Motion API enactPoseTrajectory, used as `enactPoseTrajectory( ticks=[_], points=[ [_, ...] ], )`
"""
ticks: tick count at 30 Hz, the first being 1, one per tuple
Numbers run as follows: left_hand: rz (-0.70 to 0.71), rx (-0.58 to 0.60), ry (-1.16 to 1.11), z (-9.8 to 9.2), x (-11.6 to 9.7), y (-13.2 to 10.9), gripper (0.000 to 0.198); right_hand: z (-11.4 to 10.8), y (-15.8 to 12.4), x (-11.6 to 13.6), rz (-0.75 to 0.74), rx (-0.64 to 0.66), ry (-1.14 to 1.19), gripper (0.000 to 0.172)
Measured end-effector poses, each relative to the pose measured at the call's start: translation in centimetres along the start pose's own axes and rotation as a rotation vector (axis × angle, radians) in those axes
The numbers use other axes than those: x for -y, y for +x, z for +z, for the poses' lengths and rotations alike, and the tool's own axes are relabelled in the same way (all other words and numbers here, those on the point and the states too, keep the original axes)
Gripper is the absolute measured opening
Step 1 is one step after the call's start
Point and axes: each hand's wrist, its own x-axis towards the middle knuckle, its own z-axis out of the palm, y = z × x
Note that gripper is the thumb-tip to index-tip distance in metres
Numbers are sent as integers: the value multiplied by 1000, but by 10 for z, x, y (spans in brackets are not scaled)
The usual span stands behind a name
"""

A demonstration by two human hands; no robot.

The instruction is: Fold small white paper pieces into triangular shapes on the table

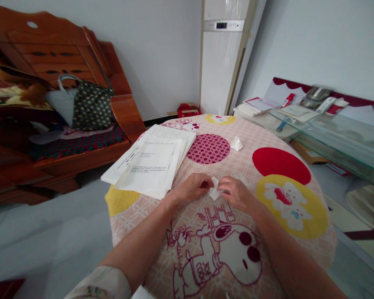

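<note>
Between my two hands, just above or on the patterned tablecloth, is a small folded piece of white paper [215, 193]. My left hand [195, 186] pinches its left side with curled fingers. On the right side, my right hand [235, 192] closes its fingers on the same paper. Farther back lies a small white folded paper piece [236, 143], standing up a little from the cloth. A stack of printed paper sheets [149, 160] rests left of my hands, some sheets askew.
The round table's tablecloth [202, 211] has cartoon figures and coloured circles. To the right, a glass shelf [336, 128] carries papers and small items. A wooden bench [59, 153] with bags [93, 104] stands at left; a tall white air conditioner [221, 66] stands behind.
</note>
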Motion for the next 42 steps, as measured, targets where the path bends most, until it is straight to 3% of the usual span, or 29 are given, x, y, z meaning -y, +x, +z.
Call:
enactPoseTrajectory(
  ticks=[6,13,19,31,42],
  points=[
    [61,108,165,-5,-7,-1,33,1,-6,-1,-99,28,-120,15],
    [100,132,209,-4,-13,-1,25,0,-5,1,-109,-11,-49,28],
    [70,101,175,-5,-14,-1,9,3,-6,4,10,-98,-4,24],
    [41,-2,248,1,-11,0,9,9,-1,2,189,-231,136,14],
    [-237,-82,346,2,-7,7,15,10,11,6,424,-249,147,16]
  ],
)
